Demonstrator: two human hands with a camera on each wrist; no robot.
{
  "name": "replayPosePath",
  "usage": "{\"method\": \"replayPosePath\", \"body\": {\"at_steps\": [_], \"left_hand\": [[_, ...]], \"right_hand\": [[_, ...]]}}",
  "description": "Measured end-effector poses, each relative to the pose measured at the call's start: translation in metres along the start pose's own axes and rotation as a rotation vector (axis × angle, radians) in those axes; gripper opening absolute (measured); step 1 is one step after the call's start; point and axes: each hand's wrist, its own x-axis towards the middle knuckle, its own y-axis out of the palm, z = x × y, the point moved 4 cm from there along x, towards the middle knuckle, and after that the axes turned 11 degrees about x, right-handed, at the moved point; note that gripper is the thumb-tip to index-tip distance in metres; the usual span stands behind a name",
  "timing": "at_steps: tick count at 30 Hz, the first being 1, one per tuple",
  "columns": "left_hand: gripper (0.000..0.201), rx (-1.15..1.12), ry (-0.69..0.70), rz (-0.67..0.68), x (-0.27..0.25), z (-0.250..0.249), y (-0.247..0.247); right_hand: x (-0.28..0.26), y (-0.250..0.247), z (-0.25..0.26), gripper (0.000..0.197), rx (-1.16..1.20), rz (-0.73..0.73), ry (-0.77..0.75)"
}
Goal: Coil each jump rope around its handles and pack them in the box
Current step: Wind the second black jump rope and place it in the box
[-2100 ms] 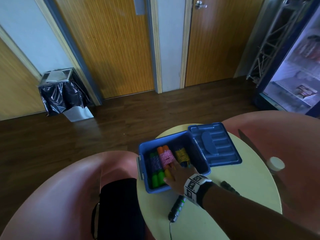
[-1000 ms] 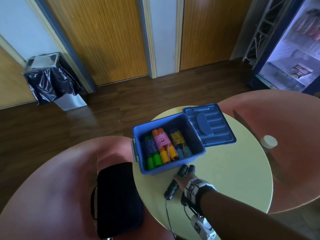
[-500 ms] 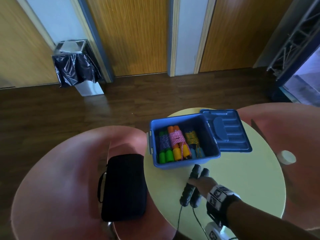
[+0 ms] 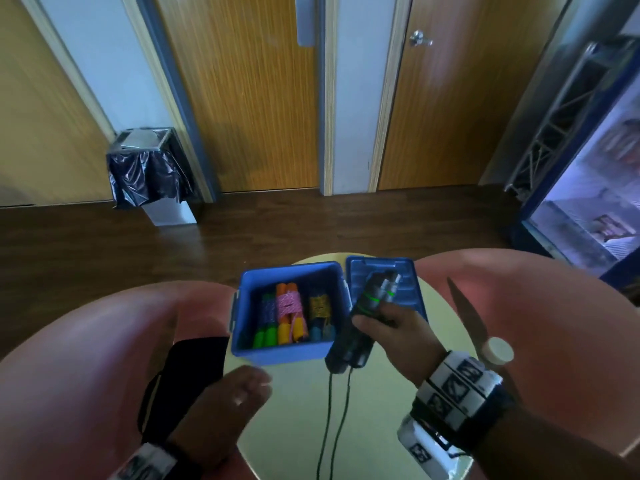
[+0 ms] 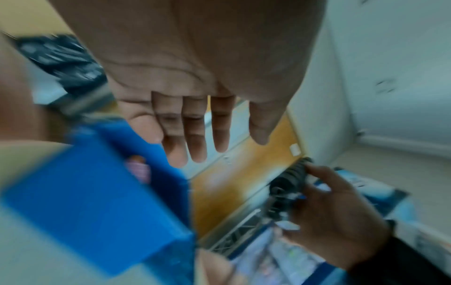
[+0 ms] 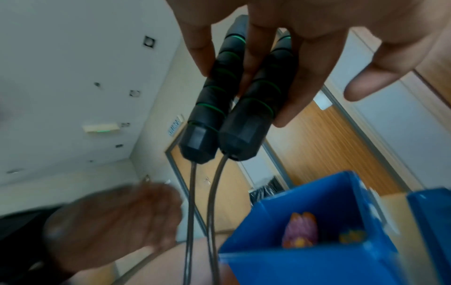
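My right hand [image 4: 388,322] grips two black handles with green rings [image 4: 369,308] side by side, lifted above the table right of the blue box [image 4: 287,353]. In the right wrist view the handles [image 6: 227,108] lie under my fingers [image 6: 290,96], and their two thin cords [image 6: 200,212] hang down. The cords [image 4: 334,410] run off the table's near edge. The box holds several coiled ropes: green, orange with pink cord [image 4: 289,306], and yellow [image 4: 320,306]. My left hand [image 4: 239,393] hovers, fingers straight, holding nothing, in front of the box [image 5: 92,202].
The box's lid [image 4: 384,289] lies open to the right on the round pale-yellow table [image 4: 294,427]. A black pouch [image 4: 187,375] rests on the pink seat at left. A white-capped bottle [image 4: 498,351] stands at right. A bin [image 4: 149,168] and doors lie beyond.
My right hand has left the box, gathered the two black handles on the table and lifted them. My left hand has come into view near the box's front.
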Motion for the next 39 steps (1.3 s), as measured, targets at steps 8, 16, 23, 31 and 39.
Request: {"method": "replayPosePath", "body": {"at_steps": [8,16,23,31,39], "left_hand": [[0.04,-0.376,0.266,-0.195,0.037,-0.179,0.056],[0.015,-0.544,0.162,-0.186,0.033,-0.215,0.077],[0.042,-0.404,0.063,-0.007,0.029,-0.21,0.061],[0.043,-0.38,0.169,0.151,0.027,-0.233,0.033],[0.053,-0.7,0.058,-0.289,0.027,-0.239,0.048]], "right_hand": [[-0.005,-0.059,0.064,0.03,0.184,0.02,-0.179],[-0.012,-0.104,0.06,0.036,0.222,0.052,-0.265],[-0.03,-0.136,0.089,0.112,-0.968,0.143,-0.827],[-0.037,-0.123,0.115,0.049,-1.158,0.353,-0.723],[-0.027,-0.108,0.121,0.039,-1.152,0.307,-0.682]]}}
